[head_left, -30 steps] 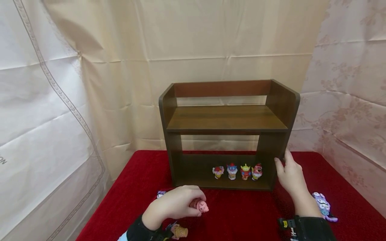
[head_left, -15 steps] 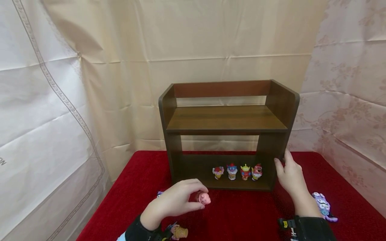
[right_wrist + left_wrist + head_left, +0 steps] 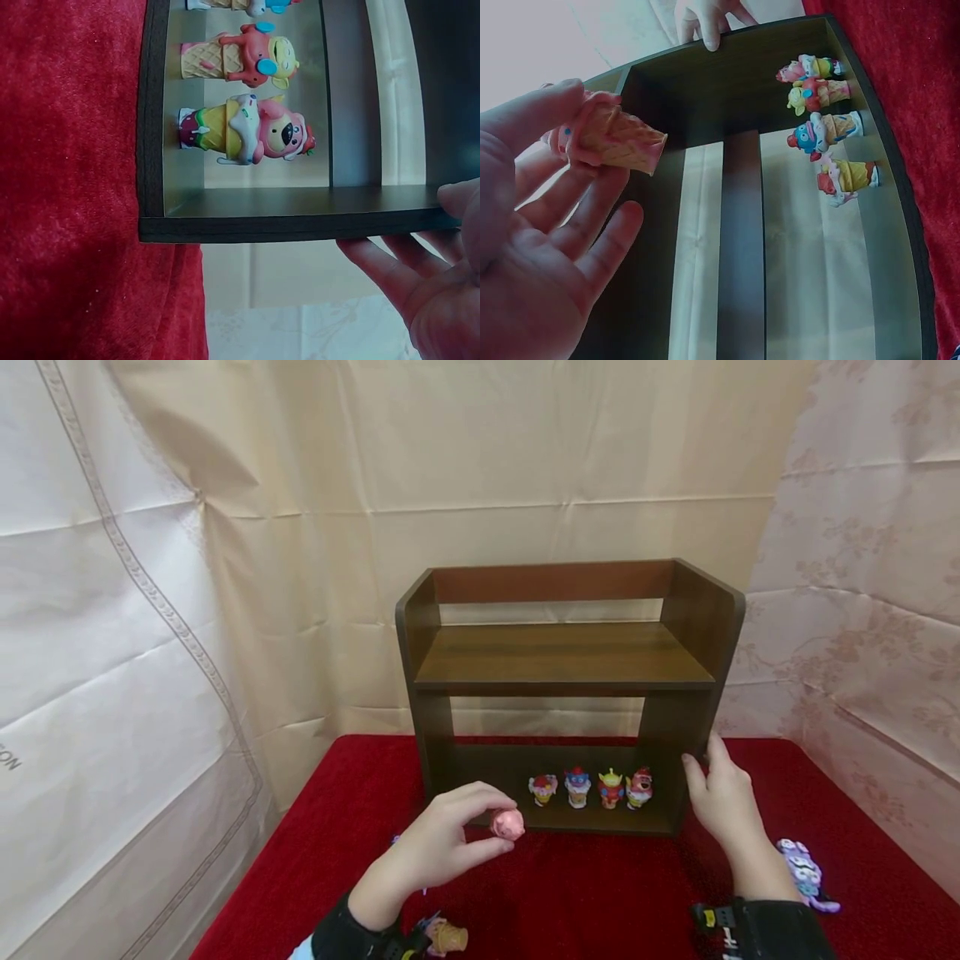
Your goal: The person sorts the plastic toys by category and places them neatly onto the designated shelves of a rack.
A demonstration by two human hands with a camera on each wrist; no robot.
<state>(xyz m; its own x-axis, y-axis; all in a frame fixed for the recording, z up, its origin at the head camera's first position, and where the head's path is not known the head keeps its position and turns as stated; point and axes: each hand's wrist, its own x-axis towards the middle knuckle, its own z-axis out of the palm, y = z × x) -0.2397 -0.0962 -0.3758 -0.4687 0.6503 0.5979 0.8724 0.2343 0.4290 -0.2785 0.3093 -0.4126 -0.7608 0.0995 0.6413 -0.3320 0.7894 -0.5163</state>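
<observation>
My left hand pinches a pink figurine between thumb and fingers, in front of the lower left of the dark wooden shelf. In the left wrist view this figurine shows a waffle-cone base pointing away from the palm. My right hand grips the shelf's right side panel, thumb on the inner face and fingers outside. On the lower board stand several cone figurines in a row: a red-topped one, a blue one, a yellow-headed one and a pink bear nearest the right panel.
A cone figurine lies on the red cloth beside my left wrist. A purple figurine lies right of my right forearm. Another purple thing is mostly hidden behind my left hand. Fabric curtains hang behind and at the sides.
My left hand has lifted the pink figurine up and forward toward the shelf, turning it so its top faces the head camera. My right hand has stayed on the side panel.
</observation>
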